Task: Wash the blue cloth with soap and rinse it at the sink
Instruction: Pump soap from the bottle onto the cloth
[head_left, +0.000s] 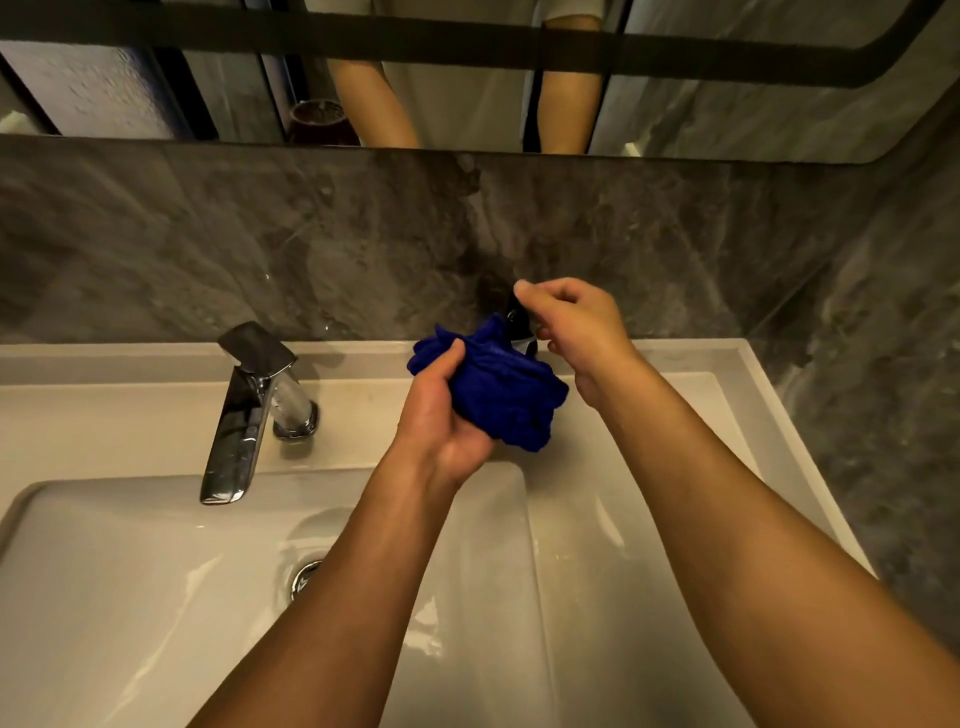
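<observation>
Blue cloth (501, 397) bunched up in the left hand (441, 415), fingers wrapped round it, held right under a dark dispenser (519, 325) on the wall, probably to catch soap. Right hand (576, 332) on top, fingers curled, seemingly working the pump. Faucet (249, 410) looks off.

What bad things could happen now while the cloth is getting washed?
The left hand holds the bunched cloth over the ledge beside the tap, not over the basin, so drips may wet the ledge. The right hand reaches for a small dark thing at the wall; it is mostly hidden, maybe a soap pump, and soap could miss the cloth. A loose grip could let the cloth fall.
</observation>
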